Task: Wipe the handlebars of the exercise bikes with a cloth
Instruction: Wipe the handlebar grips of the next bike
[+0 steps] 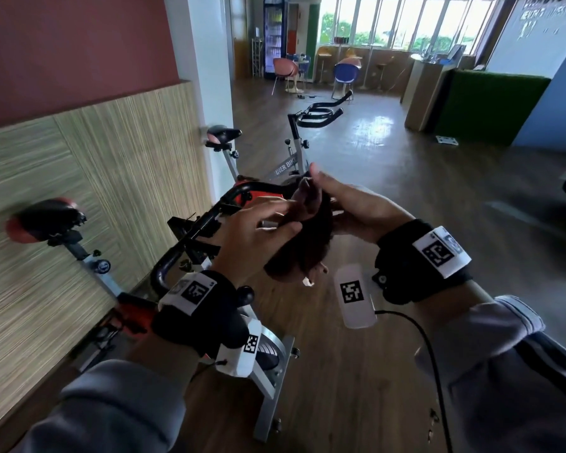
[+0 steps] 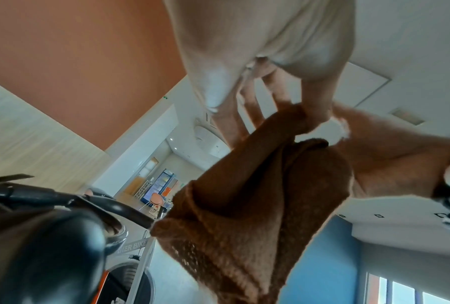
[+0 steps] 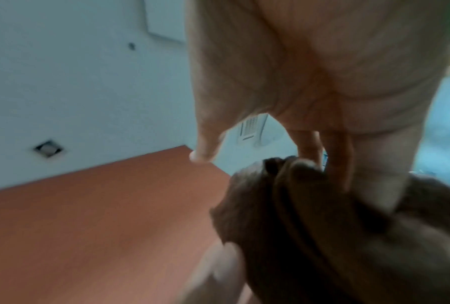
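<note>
Cloth (image 1: 303,238), brown and fuzzy, hangs in the air between both hands, above the handlebar (image 1: 190,237) of the near bike (image 1: 268,364) and not touching it. Left hand (image 1: 258,227) comes from 7 o'clock and pinches the upper edge of the cloth with its fingers; in the left wrist view the fingers (image 2: 315,102) press into a fold at the top, and the rest of the cloth (image 2: 244,216) falls down in thick folds. Right hand (image 1: 350,207) comes from 4 o'clock, its thumb points up, and its other fingers are behind the cloth; in the right wrist view these fingers (image 3: 374,174) go into the bunched cloth (image 3: 309,226), so this hand holds it too. The two hands are close together, with only the cloth between them. The black handlebar curves from 8 o'clock of the hands up toward 11 o'clock, and below it the bike shows orange and grey parts. Its saddle (image 1: 43,220) is at 9 o'clock, near the striped wall panel (image 1: 95,178). A second bike (image 1: 288,158) stands further away at 12 o'clock, and its own handlebar (image 1: 324,112) points to the right. Both wrists wear black bands with white coded tags. The floor (image 1: 356,371) is brown wood. Far at 12 o'clock there are chairs (image 1: 345,73) and bright windows (image 1: 406,21).
</note>
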